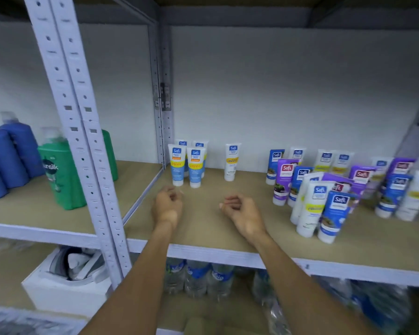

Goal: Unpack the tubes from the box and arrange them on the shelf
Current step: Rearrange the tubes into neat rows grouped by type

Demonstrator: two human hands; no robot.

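Several Safi tubes stand cap-down on the tan shelf board (203, 226). A tight group of light-blue tubes (188, 163) stands at the back left by the upright. One white tube with a yellow band (231, 162) stands alone in the middle. A mixed crowd of purple, blue and white tubes (324, 189) fills the right side, some leaning. My left hand (167, 205) hovers just in front of the light-blue group, fingers loosely curled, holding nothing. My right hand (240, 213) hovers mid-shelf, fingers curled, also holding nothing. No box is in view.
A perforated grey upright (82, 141) divides this bay from the left one, where blue bottles (7, 155) and a green Sunsilk bottle (61, 170) stand. Below are water bottles (198, 276) and a white foam box (63, 281). The shelf's front edge (228, 255) runs under my wrists.
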